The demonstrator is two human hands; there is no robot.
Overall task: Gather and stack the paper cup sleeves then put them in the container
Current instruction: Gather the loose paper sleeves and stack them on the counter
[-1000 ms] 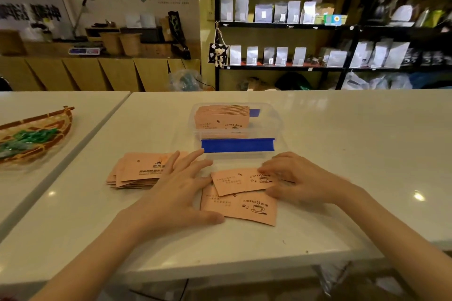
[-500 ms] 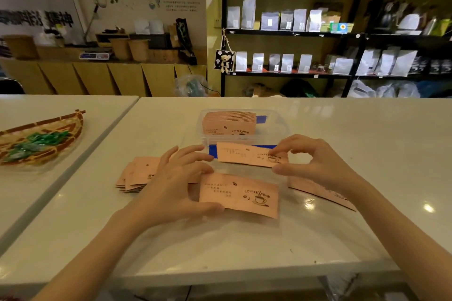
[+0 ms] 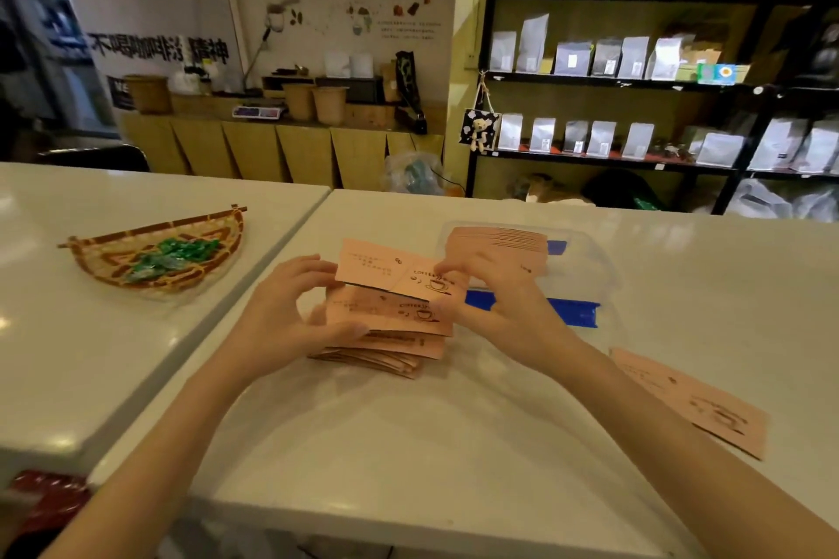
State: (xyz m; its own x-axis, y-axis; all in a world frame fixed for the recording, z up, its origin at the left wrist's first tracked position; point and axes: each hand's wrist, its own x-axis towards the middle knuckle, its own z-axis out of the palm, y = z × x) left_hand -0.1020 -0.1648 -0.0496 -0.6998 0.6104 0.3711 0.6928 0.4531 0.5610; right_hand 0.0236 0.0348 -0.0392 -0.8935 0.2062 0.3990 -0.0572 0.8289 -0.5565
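Observation:
A pile of pink paper cup sleeves lies on the white table just in front of me. My left hand pinches one sleeve above the pile, thumb on its lower edge. My right hand holds a second sleeve slightly higher, over the first. A clear plastic container with blue tape on its front wall stands behind my right hand; a stack of sleeves lies inside it. One loose sleeve rests flat on the table at the right, beside my right forearm.
A woven basket holding green wrapped sweets sits on the neighbouring table at the left, across a narrow gap. Dark shelves with pouches stand behind the table's far edge. The near table edge runs just below my forearms.
Both hands lifted a sleeve each and carried them left over the pile. The sleeve that was under my right hand now lies uncovered at the right. The view has shifted.

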